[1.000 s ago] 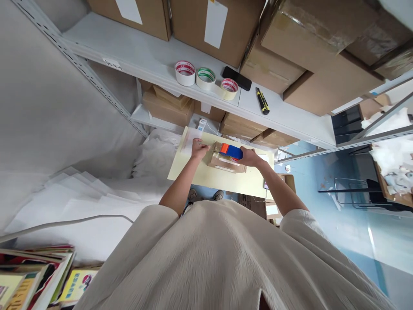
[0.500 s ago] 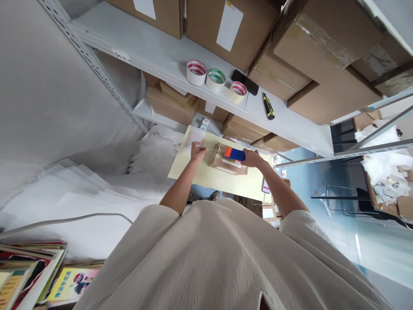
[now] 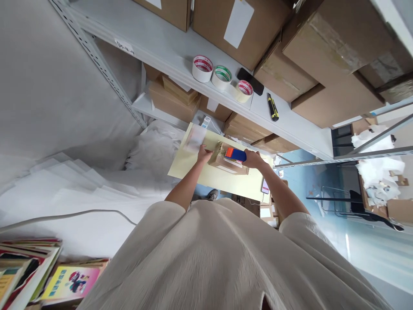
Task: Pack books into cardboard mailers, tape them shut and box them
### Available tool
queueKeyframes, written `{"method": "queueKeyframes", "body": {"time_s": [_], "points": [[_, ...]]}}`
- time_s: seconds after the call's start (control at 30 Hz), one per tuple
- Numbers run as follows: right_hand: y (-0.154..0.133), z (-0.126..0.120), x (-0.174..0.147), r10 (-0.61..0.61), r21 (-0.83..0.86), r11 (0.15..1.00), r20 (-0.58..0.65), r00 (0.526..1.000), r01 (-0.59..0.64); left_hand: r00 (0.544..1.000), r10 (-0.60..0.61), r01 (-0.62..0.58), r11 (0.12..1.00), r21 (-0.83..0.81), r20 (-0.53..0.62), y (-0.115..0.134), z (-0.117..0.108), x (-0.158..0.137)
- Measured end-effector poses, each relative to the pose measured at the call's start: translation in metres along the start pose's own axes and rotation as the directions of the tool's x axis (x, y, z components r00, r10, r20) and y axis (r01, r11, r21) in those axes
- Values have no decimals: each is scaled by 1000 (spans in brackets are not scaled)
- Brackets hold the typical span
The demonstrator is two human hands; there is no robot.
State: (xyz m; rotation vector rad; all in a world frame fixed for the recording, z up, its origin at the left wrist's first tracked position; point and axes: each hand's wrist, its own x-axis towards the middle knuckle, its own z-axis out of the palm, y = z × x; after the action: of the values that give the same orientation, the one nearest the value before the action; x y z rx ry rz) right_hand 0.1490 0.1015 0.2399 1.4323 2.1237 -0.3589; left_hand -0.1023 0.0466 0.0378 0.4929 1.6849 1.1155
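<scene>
A small taped cardboard box lies on the pale yellow tabletop. In my right hand is a blue tape dispenser with an orange front end, held over the top of the box. The roll inside it is mostly hidden. My left hand is open beside the box's left end, thumb pointing toward it; whether it touches the cardboard I cannot tell. Just beyond that hand, a translucent sheet lies on the tabletop.
Above the table runs a grey shelf with tape rolls, a black phone, a yellow-black cutter and large cartons. Another phone lies at the table's right end. White packing sheets and books are at left.
My left hand has moved right, from the translucent sheet toward the box's left end. The right hand and tape dispenser stay nearly in place on the box. The view has shifted slightly.
</scene>
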Motion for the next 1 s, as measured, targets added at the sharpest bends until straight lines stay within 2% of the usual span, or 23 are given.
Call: {"method": "queueKeyframes", "body": {"time_s": [0.23, 0.33, 0.43, 0.53, 0.63, 0.7, 0.77, 0.83, 0.9, 1.0], "points": [[1, 1, -1, 6, 20, 1000, 9, 1000, -6, 993, -46, 41, 998, 49, 110, -4, 14, 0], [2, 1, -2, 11, 25, 1000, 19, 1000, -12, 995, -31, 26, 998, 58, 90, -3, 12, -2], [3, 3, -2, 16, 15, 1000, 7, 1000, -16, 997, 42, -44, 998, 38, 58, -2, 8, -7], [5, 6, 0, 12, 20, 1000, -11, 1000, -12, 984, 107, -106, 994, -14, 141, 0, 6, -14], [7, 10, 1, 13, 34, 999, -19, 1000, -12, 979, 75, -85, 995, 47, 189, 8, 7, -20], [9, 11, 2, 10, 49, 999, -22, 1000, -9, 968, 153, -170, 983, 71, 197, 15, 11, -24], [9, 12, 2, 8, 61, 998, -32, 999, -6, 914, 307, -331, 943, 49, 264, 22, 16, -28], [9, 13, 2, 7, 69, 998, -45, 999, -4, 818, 436, -489, 871, 53, 376, 29, 22, -32], [9, 12, 1, 8, 77, 997, -48, 999, -5, 728, 479, -602, 789, 123, 491, 33, 26, -36], [9, 10, -1, 2, 94, 996, -38, 999, 1, 653, 448, -702, 661, 265, 611, 35, 27, -41]]}}
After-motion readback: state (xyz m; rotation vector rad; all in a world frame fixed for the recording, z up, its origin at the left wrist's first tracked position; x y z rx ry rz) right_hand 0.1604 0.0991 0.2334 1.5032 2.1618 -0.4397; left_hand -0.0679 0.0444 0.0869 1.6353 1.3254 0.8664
